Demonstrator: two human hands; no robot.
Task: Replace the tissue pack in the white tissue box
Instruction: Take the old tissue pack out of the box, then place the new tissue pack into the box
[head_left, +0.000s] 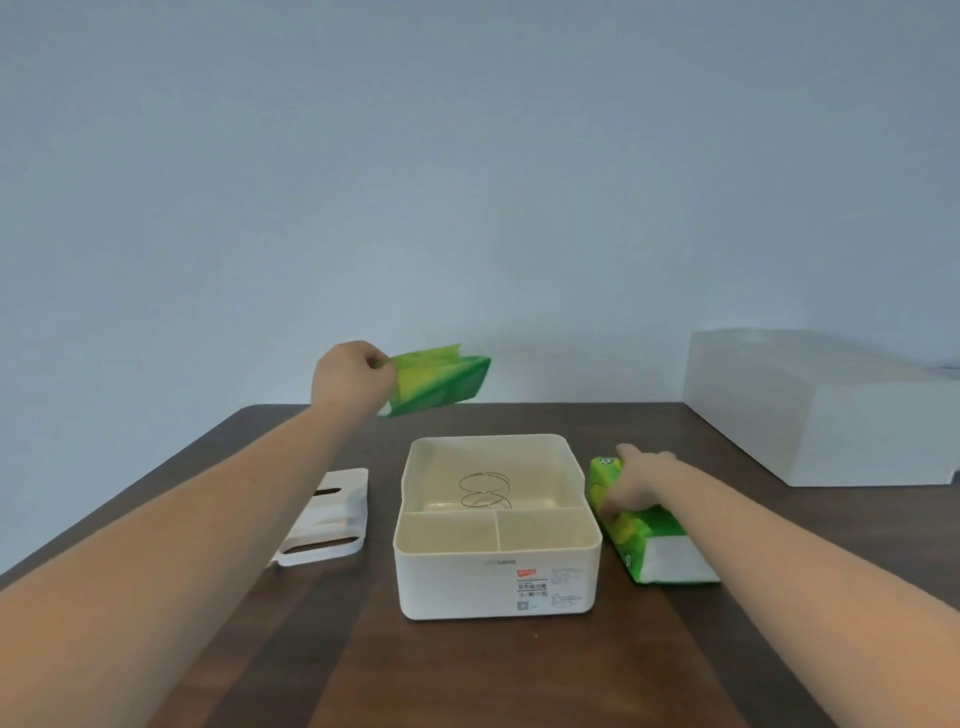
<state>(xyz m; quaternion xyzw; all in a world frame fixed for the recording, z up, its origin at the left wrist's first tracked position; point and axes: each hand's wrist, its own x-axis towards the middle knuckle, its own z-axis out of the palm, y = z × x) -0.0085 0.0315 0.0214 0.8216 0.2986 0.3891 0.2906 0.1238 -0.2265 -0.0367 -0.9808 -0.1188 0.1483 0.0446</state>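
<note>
Head view, sole view.

Item: box (496, 571). White plastic, lid off, standing on the table (467, 675) between the two forearms. Rear compartment bare except for a wire spring (485, 491); two small front compartments hold nothing. Label on the near wall.

Item: lid (324, 519). White, slotted, lying flat on the table below and nearer than the left hand, just left of the box.

Item: left hand (350, 379). Raised above the table's far edge, beyond the box. Fingers closed on one end of the wrapper (439, 382), a green plastic pack that looks slack and mostly spent; whether any tissues remain inside cannot be told.

Item: right hand (631, 480). Down on the table, just right of the box. Fingers curled over the far end of the pack (652, 530); grip appears closed, though the fingertips are partly hidden by the hand itself.

Item: pack. Green film, white tissue showing through its near end, lying flat and angled alongside the box's right wall, close to it.

Handling, judged: light, soft, compressible; film likely slick, so pinching one corner would let it sag or slip. Better taken across the middle, thumb on one long side and fingers on the other. The spring will push back on loading, so it wants to go in level.

Item: carton (821, 410). Large, white, far right of the right hand, untouched.
</note>
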